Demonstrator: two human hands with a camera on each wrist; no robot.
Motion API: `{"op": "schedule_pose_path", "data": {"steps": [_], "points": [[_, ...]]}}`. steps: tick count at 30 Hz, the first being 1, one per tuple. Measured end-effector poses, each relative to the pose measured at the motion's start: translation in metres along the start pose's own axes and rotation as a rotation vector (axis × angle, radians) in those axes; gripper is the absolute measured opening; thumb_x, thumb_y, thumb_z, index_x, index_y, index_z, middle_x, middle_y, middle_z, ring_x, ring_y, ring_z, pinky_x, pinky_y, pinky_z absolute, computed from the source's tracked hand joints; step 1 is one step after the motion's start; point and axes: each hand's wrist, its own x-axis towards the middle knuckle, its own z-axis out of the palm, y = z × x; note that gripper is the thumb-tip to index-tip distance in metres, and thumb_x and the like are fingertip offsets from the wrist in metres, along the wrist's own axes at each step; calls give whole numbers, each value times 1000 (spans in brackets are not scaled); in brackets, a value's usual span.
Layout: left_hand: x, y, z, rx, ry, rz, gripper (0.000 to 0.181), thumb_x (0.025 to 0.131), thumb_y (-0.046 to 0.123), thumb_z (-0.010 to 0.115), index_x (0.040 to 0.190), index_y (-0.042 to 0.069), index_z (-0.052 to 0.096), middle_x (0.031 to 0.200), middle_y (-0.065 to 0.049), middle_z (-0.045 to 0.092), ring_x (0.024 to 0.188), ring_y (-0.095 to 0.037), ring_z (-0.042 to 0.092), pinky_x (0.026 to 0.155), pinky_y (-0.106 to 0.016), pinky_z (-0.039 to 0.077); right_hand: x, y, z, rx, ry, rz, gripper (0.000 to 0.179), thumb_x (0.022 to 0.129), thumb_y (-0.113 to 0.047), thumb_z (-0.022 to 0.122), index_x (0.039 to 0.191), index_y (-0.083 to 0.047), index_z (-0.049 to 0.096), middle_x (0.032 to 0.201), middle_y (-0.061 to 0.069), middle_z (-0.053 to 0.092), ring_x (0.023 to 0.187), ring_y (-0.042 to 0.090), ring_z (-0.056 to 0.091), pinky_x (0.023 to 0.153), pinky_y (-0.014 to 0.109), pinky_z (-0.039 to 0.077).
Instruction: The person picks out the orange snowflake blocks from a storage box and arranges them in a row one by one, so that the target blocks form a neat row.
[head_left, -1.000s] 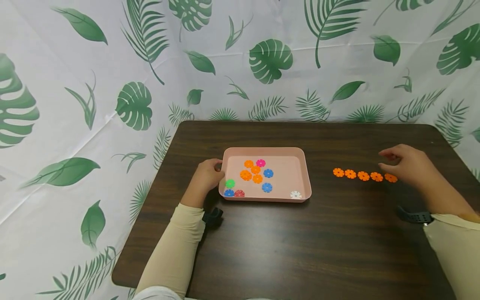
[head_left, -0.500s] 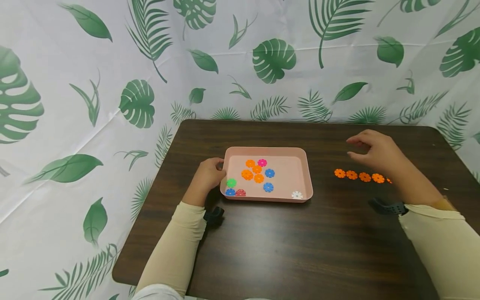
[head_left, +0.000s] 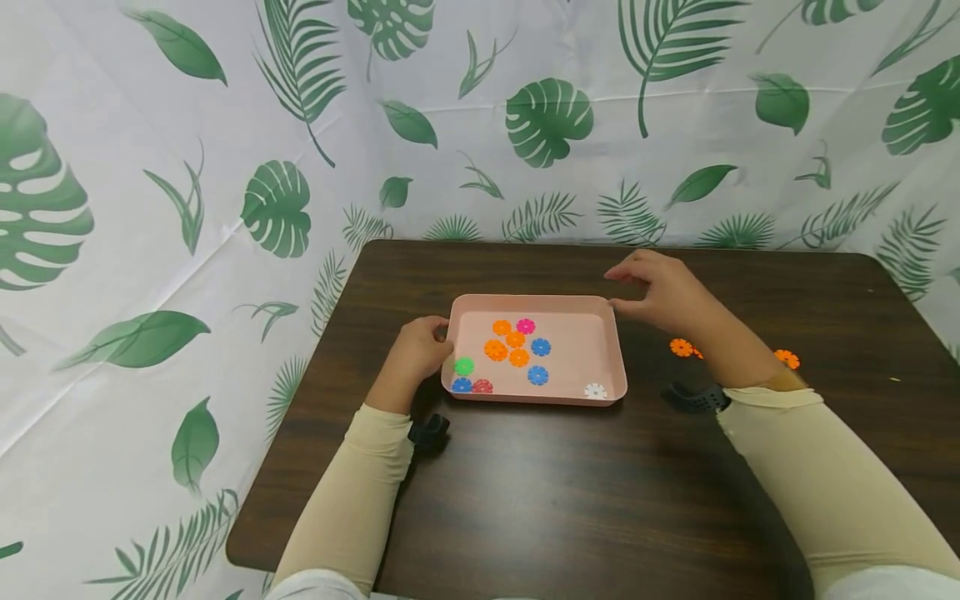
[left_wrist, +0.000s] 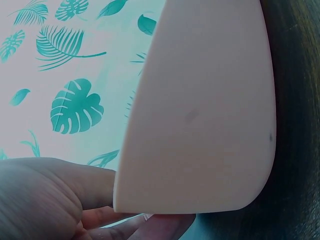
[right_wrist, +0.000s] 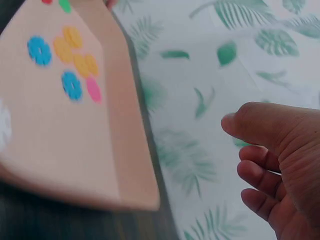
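Observation:
A shallow pink tray (head_left: 573, 354) lies mid-table. Inside it are several notched plastic discs: an orange cluster (head_left: 497, 350), a pink disc (head_left: 526, 327), blue discs (head_left: 537, 375), a green disc (head_left: 464, 366), a red disc (head_left: 482, 387) and a white disc (head_left: 596, 390). My left hand (head_left: 411, 354) grips the tray's left wall, its thumb and fingers at the rim in the left wrist view. Near the tray's back right corner is my right hand (head_left: 663, 292), thumb and fingers apart. Nothing shows between those fingers in the right wrist view.
Right of the tray, an orange disc (head_left: 681, 347) and another orange disc (head_left: 787, 359) show on either side of my right forearm, which hides the row between them. The dark wooden table (head_left: 540, 500) meets a leaf-print curtain (head_left: 465, 125) at its back edge.
My right hand has swung left from the right end of the orange row to the tray's back right corner. My left hand keeps its hold, and the discs stay put.

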Motion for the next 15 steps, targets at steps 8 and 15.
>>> {"op": "schedule_pose_path", "data": {"steps": [8,15], "points": [[-1,-6,1,-24,2,4,52,92,19,68,142,10,62,108,-11,68,83,-26,63,65,-35,54,41,-45,56,47,-182,-91,38,87,-18,83,122,-4,74,112,13,65,106,34,62,93,48,55],[0,-6,3,-20,11,33,50,92,19,68,141,10,63,108,-11,70,83,-26,63,67,-36,55,60,-68,97,10,-342,-152,41,88,-19,81,125,-2,72,118,14,62,109,31,61,96,43,54]]}}
